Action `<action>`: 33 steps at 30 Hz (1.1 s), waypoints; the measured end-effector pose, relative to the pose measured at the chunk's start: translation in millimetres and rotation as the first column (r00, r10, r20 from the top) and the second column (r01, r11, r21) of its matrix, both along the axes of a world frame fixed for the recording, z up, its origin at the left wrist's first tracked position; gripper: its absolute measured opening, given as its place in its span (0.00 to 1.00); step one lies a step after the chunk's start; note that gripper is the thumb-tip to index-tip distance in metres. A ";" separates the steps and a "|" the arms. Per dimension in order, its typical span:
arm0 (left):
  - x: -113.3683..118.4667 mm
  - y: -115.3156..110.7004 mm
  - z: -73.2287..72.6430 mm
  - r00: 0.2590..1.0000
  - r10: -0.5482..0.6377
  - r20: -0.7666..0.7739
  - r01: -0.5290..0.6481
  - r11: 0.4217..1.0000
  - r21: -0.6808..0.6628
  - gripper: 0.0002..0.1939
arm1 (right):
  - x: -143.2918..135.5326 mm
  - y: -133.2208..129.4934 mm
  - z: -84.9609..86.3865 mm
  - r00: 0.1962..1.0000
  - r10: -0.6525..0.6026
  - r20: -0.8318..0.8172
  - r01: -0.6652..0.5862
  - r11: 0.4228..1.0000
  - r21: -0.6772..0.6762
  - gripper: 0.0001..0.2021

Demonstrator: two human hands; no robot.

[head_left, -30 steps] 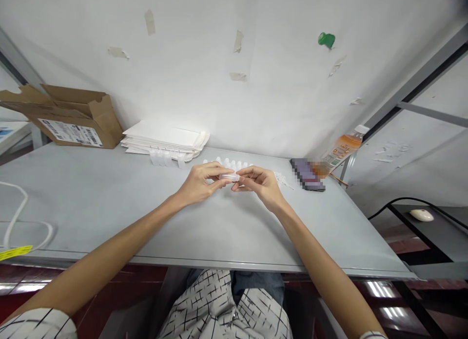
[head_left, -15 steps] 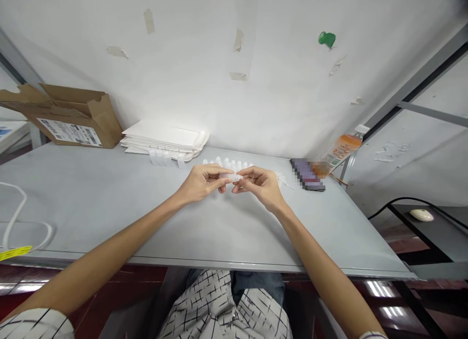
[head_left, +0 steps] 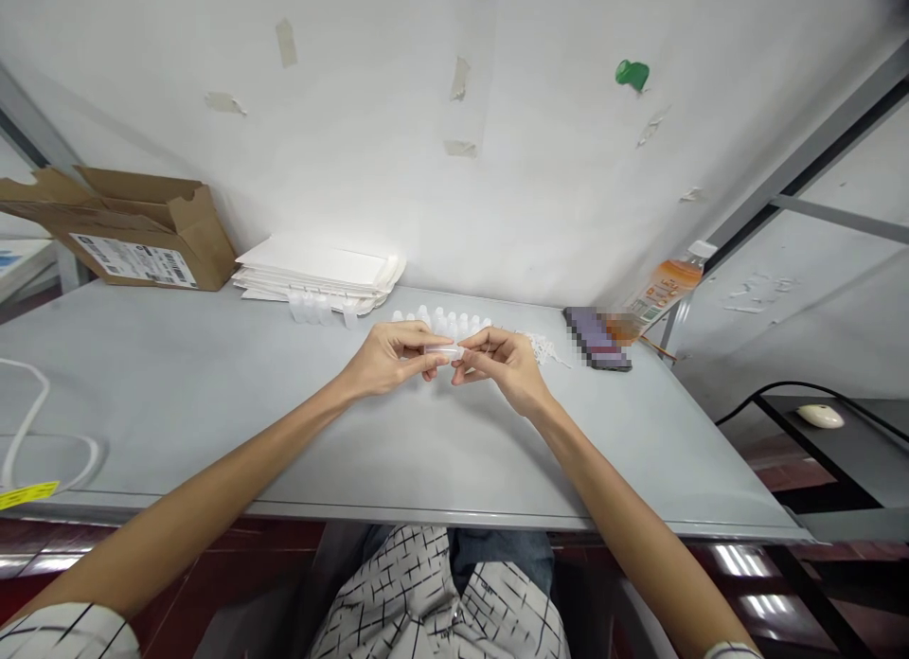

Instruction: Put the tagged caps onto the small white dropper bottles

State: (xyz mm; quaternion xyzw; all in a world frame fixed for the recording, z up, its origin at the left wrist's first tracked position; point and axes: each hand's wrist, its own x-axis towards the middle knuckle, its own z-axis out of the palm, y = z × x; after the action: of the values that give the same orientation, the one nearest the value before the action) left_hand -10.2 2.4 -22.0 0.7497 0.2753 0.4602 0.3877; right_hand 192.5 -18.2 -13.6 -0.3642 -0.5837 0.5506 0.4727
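Between two hands (head_left: 387,358) (head_left: 508,361), apparently one vial (head_left: 443,352).

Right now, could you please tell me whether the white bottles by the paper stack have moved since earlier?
No; the white bottles keep the same place relative to the paper stack.

A white shirt (head_left: 398,597) crossed by thin, uneven black lines, sketched like a loose grid, dresses the person at 6 o'clock. Its creased front parts in an upside-down V, baring dark blue denim (head_left: 501,543) between the two halves; a small dark mark near the top of the split is too blurred to read. The same lined print covers the left sleeve (head_left: 71,632), at 8 o'clock, and the sliver of right sleeve (head_left: 731,650) between 4 and 5 o'clock. Both forearms, the left hand (head_left: 387,358) and the right hand (head_left: 515,367) are bare, the fingers slim.
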 end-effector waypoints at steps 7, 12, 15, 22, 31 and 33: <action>-2.2 0.4 -1.4 0.999 0.013 -0.045 -0.007 0.992 0.129 0.12 | 1.6 2.7 -4.3 0.996 0.052 -0.076 -0.056 0.997 -0.054 0.12; -0.5 -0.5 -0.1 0.992 0.092 -0.086 -0.060 0.946 0.320 0.11 | 1.1 4.1 -4.9 0.995 0.053 -0.090 -0.061 0.994 -0.093 0.12; 0.2 -0.8 -0.3 0.986 0.137 -0.094 -0.086 0.906 0.415 0.10 | 1.4 5.7 -6.1 0.994 0.052 -0.092 -0.061 0.993 -0.101 0.13; -1.4 1.2 -3.7 0.985 0.125 -0.123 -0.060 0.899 0.434 0.10 | 7.5 7.5 -6.1 0.993 0.108 -0.035 -0.111 0.990 -0.089 0.15; -3.5 -3.3 3.8 0.989 0.063 -0.135 -0.004 0.916 0.402 0.10 | 11.6 7.7 -6.2 0.984 0.176 -0.036 -0.179 0.977 -0.115 0.15; -3.3 -3.8 3.9 0.988 0.070 -0.137 -0.002 0.895 0.446 0.09 | 11.8 7.8 -7.0 0.985 0.169 -0.043 -0.173 0.978 -0.114 0.14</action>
State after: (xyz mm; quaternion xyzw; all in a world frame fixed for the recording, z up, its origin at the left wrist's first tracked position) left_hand -13.4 -1.4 -18.1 0.8455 0.2050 0.4606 0.1760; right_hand 204.2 -10.4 -20.7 -0.3307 -0.5717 0.6285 0.4109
